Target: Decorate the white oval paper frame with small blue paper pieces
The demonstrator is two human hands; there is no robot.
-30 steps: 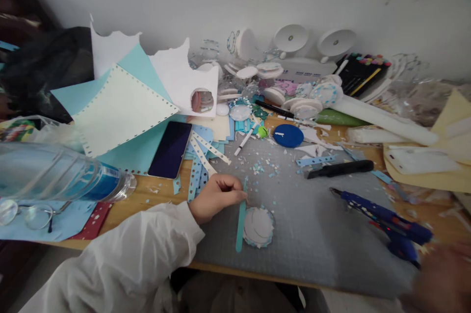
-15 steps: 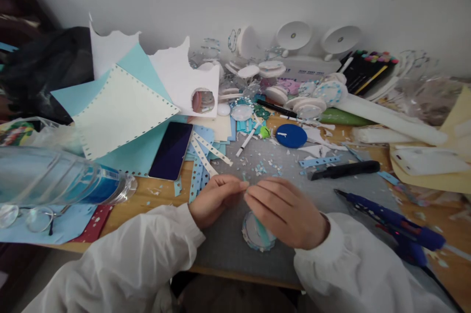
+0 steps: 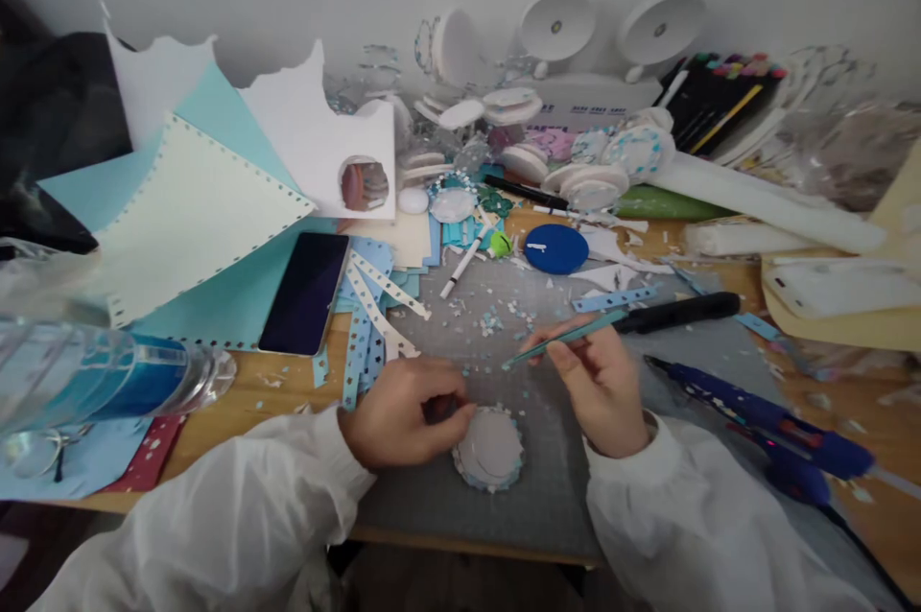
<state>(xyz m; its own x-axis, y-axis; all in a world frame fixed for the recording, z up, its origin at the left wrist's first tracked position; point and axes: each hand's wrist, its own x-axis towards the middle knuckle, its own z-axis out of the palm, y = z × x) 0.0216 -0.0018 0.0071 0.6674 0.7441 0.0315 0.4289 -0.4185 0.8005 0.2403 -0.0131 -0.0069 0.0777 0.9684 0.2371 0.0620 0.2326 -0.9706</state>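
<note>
Far left, a clear bottle (image 3: 107,377) on its side, with glasses (image 3: 35,451) just in front on blue paper. Behind, overlapping sheets (image 3: 205,219), pale with a punched edge over turquoise and white. Next, a phone (image 3: 306,295), flat with dark screen up, then punched strips (image 3: 368,329) in blue and cream.

Right of these, the left hand (image 3: 410,411), curled low over the grey mat (image 3: 551,487), thumb and fingertip close together by the upper left rim of a round white piece (image 3: 489,449). Cannot tell of anything pinched there, nor of contact with that rim. Between both hands, near the front edge, the same piece, flat on the mat, with scalloped pale blue edging. Farther back, scattered paper bits (image 3: 493,317) and a flat blue disc (image 3: 556,249).

Then the right hand (image 3: 604,391), gripping a slim teal tool (image 3: 586,328), narrow tip to the left, rear end overlapping a black cutter (image 3: 683,313) in view. Farthest right, a blue glue gun (image 3: 777,420), nozzle leftward.
</note>
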